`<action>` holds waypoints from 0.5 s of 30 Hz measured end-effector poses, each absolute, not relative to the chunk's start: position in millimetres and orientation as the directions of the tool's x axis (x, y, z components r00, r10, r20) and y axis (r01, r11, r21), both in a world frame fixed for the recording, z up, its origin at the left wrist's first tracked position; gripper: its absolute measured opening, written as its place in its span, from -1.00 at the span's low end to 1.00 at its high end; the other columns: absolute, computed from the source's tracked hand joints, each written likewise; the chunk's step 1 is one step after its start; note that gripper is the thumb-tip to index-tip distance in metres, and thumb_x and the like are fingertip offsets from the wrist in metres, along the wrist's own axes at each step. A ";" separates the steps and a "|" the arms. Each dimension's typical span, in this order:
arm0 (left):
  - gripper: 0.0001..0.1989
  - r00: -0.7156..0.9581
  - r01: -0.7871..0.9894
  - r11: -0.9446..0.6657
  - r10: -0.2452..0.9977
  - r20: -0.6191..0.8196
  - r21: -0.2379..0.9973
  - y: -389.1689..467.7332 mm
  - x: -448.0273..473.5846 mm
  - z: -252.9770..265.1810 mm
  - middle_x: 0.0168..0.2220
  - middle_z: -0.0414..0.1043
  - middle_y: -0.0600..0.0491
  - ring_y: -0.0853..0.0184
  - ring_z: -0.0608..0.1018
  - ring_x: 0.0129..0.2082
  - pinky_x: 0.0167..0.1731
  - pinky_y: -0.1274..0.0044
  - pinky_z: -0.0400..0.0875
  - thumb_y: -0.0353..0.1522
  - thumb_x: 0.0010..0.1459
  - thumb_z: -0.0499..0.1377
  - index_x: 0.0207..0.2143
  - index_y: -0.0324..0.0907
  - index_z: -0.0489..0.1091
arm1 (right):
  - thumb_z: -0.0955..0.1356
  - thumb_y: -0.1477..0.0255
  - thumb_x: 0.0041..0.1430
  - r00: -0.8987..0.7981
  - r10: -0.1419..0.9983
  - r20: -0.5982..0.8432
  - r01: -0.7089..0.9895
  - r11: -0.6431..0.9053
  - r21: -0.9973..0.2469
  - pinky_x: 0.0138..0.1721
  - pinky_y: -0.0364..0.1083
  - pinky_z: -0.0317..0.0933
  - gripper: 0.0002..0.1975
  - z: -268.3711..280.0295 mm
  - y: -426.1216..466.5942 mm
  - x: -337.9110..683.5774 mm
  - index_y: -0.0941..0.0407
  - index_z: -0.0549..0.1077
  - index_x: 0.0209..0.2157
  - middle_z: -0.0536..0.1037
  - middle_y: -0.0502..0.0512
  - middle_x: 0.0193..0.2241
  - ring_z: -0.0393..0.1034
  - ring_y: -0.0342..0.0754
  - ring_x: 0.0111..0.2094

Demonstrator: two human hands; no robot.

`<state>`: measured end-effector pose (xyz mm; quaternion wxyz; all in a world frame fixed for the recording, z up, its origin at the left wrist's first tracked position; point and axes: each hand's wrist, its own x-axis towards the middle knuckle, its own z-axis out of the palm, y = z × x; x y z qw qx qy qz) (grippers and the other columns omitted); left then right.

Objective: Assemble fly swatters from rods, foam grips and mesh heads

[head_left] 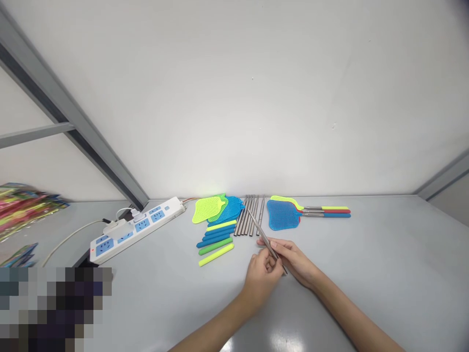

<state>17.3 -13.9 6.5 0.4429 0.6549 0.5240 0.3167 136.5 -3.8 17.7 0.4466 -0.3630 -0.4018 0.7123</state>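
Note:
A thin metal telescopic rod [259, 229] slants up and leftward between both hands. My left hand [261, 275] is closed around its lower end, and my right hand [287, 256] pinches it a little higher, thumb on top. Beyond the hands several more metal rods [242, 217] lie side by side. To their left rest loose fly swatter heads, a yellow one [207, 209] and a blue one [230, 210] among them. Below these lie several plastic handle sleeves in blue, green [215, 246] and yellow [216, 254]. Assembled fly swatters [284, 215] are stacked at the right.
A white power strip [137, 230] with plugs and cords lies on the left of the grey table [366, 264]. Colourful plastic-wrapped packages [25, 208] sit at the far left. A pale wall [256, 122] with grey frame posts stands behind.

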 end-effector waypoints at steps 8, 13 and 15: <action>-0.82 0.177 -0.082 0.020 0.984 -0.006 0.996 -12.9 15.8 4.9 -0.55 0.21 0.16 0.50 0.26 -0.58 -0.55 0.64 0.16 -0.30 0.07 0.08 -0.30 -0.23 0.28 | 0.34 0.25 0.02 -0.321 0.938 -0.131 -0.353 -0.247 -0.903 -0.07 -0.04 0.13 -0.63 21.9 -4.4 135.4 0.15 0.49 -0.16 0.52 0.16 -0.26 0.36 0.00 -0.21; -0.81 0.135 -0.166 0.033 0.991 -0.010 0.986 -8.7 16.9 1.0 -0.62 0.17 0.20 0.53 0.23 -0.66 -0.66 0.67 0.12 -0.28 0.06 0.11 -0.33 -0.24 0.28 | 0.29 0.28 0.07 -0.360 0.929 -0.082 -0.307 -0.201 -0.930 -0.18 -0.04 0.21 -0.67 22.6 -3.3 135.7 0.11 0.48 -0.15 0.50 0.14 -0.21 0.37 -0.06 -0.37; -0.80 0.117 -0.156 0.021 0.993 -0.002 0.987 -7.3 16.5 0.7 -0.65 0.15 0.21 0.54 0.23 -0.67 -0.66 0.67 0.12 -0.27 0.06 0.11 -0.36 -0.25 0.28 | 0.28 0.29 0.09 -0.385 0.921 -0.058 -0.296 -0.182 -0.938 -0.24 -0.05 0.23 -0.66 21.3 -2.7 136.0 0.11 0.46 -0.12 0.52 0.12 -0.25 0.35 -0.10 -0.45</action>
